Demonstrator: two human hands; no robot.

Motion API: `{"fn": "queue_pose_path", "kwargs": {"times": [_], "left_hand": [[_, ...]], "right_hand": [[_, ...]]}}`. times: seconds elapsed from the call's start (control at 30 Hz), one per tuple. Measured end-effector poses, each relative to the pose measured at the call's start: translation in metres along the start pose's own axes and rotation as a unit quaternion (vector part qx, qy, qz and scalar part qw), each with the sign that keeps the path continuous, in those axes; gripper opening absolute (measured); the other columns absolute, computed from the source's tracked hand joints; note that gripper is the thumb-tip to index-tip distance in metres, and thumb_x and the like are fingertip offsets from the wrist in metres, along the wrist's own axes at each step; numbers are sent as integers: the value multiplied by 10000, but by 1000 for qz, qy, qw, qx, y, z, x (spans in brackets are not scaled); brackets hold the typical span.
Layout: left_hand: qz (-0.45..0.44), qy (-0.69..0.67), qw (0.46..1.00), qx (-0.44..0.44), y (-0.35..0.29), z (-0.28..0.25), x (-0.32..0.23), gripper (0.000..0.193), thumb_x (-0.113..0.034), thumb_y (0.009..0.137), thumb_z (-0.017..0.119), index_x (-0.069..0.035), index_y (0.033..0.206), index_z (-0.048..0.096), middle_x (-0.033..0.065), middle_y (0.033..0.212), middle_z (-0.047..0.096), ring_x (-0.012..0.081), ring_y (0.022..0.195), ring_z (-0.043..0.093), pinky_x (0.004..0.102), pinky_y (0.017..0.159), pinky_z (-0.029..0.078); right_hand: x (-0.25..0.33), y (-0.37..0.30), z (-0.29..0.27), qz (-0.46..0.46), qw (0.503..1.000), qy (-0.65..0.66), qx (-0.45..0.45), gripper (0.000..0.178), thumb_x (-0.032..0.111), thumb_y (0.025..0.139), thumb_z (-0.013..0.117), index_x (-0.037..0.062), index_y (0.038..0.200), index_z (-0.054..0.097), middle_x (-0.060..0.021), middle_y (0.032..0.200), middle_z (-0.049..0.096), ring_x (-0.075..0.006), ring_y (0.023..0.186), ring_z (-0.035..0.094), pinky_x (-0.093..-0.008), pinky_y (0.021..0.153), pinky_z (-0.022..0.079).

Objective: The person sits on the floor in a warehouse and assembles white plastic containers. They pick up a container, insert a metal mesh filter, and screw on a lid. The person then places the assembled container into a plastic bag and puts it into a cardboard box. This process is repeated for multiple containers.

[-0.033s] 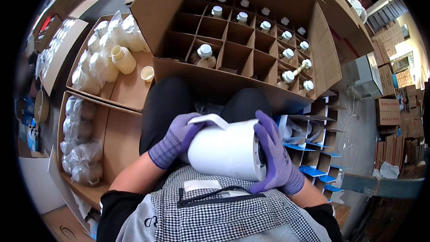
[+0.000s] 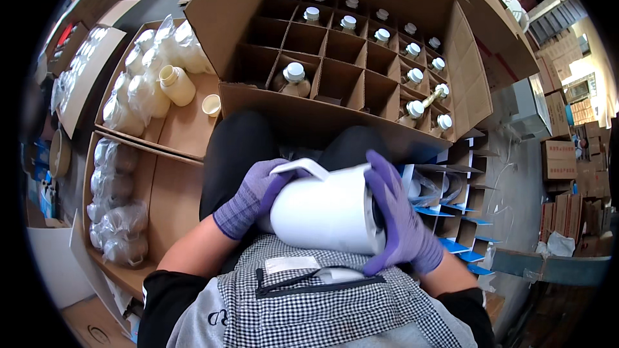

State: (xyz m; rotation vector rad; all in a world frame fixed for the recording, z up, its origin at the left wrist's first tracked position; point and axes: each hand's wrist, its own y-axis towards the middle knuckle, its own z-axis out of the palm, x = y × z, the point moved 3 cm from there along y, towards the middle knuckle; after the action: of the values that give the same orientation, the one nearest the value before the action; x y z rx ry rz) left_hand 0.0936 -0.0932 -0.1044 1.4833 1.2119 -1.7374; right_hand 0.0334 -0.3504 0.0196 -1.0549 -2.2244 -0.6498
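A white jug [image 2: 322,212] with a handle lies on its side across my lap, over a checked apron [image 2: 309,312]. My left hand [image 2: 261,190], in a purple glove, is closed around its left end beside the handle; some fingers are hidden behind the jug. Gloved likewise, my right hand [image 2: 401,219] grips the right end, where a dark rim shows, with fingers over the top and thumb below. Just beyond my knees stands an open carton [image 2: 309,100] with cardboard dividers. White-capped glass bottles [image 2: 294,74] fill several of its compartments, while others hold no visible bottle.
Left, a shallow box [image 2: 187,129] holds bagged cream bottles, one unbagged bottle [image 2: 177,86] and a loose cream cup [image 2: 211,105]. Nearer, another box [image 2: 171,212] contains plastic-wrapped round pieces [image 2: 119,232]. Blue-edged cardboard dividers [image 2: 461,212] stand right of me. Stacked cartons [image 2: 560,167] line the far right.
My right hand has shifted very slightly at the jug's right end, its fingertips a little higher. The jug and my left hand stay almost in place.
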Motion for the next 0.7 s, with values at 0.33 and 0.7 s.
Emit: {"fn": "queue_pose_path", "kwargs": {"times": [0.33, 0.7], "left_hand": [[-51, -127, 990, 45, 23, -13, -23, 488, -430, 1014, 535, -17, 1216, 697, 141, 1086, 746, 217, 1009, 717, 353, 934, 550], [-160, -250, 891, 344, 21, 2, -55, 288, -181, 956, 626, 12, 1152, 709, 140, 1029, 757, 195, 922, 750, 323, 824, 611]], "right_hand": [[-307, 53, -137, 357, 767, -518, 126, 604, 257, 870, 635, 218, 1461, 517, -177, 1576, 405, -391, 1446, 391, -565, 1150, 355], [34, 53, -102, -212, 932, -293, 24, 473, 134, 691, 787, 144, 1151, 677, -140, 1230, 663, -417, 1241, 607, -544, 1033, 521]]}}
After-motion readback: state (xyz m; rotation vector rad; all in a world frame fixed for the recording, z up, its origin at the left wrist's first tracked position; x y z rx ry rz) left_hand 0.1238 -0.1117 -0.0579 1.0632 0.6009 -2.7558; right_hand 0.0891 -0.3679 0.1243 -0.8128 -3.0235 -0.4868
